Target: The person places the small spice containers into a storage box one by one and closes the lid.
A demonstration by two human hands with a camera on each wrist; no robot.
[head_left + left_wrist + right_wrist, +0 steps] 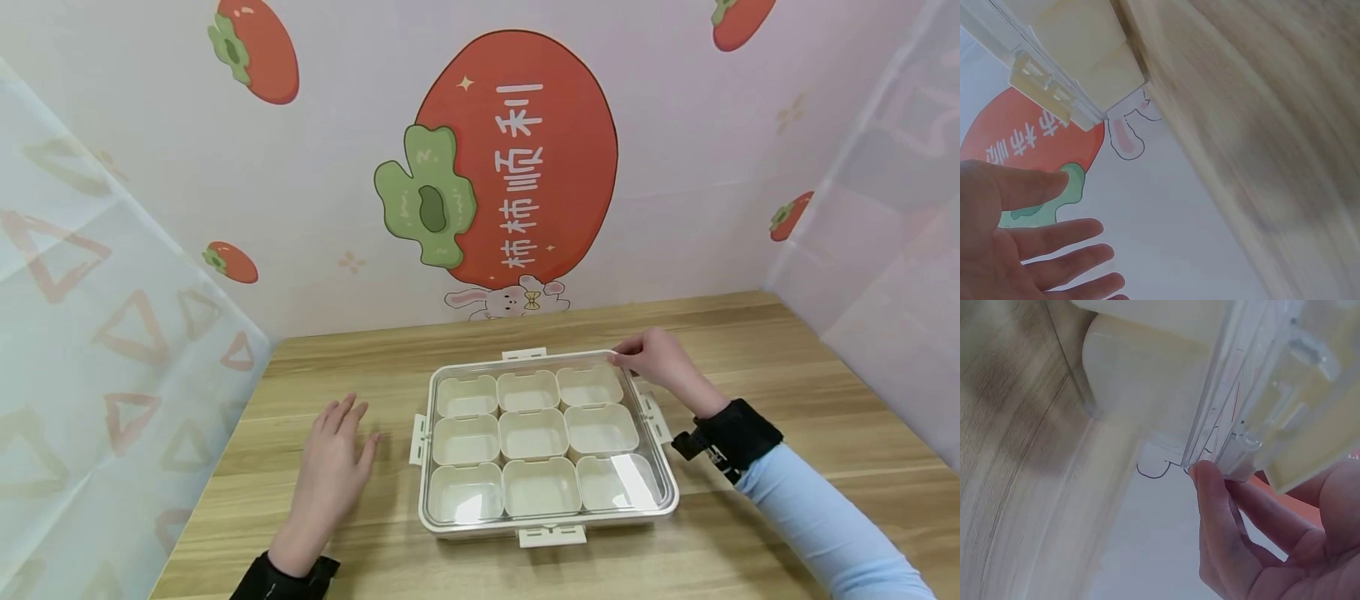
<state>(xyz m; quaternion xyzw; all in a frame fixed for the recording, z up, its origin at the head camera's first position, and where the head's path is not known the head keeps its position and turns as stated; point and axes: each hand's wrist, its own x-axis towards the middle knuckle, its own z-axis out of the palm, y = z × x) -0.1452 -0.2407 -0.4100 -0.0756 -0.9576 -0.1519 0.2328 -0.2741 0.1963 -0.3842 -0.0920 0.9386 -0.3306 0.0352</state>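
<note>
A shallow storage box with a clear lid (pixel 666 487) lies on the table, holding several cream compartments (pixel 540 487) in rows. Its cream latches (pixel 552 536) stick outward on the sides. At the far right corner, my right hand (pixel 663 362) pinches the lid's edge; in the right wrist view, its fingertips (pixel 1207 475) touch the rim beneath a swung-out latch (pixel 1316 437). My left hand (pixel 333 467) is apart from the box, to its left, with fingers extended and holding nothing. The left wrist view shows that hand (pixel 1035 231) with fingers spread near the box side (pixel 1085 50).
The wooden table (pixel 360 358) extends around the box. Behind it stands a white backdrop (pixel 330 167) printed with persimmons, and patterned cloth sides (pixel 112 350) rise at left and right. Black bands (pixel 738 437) circle both wrists.
</note>
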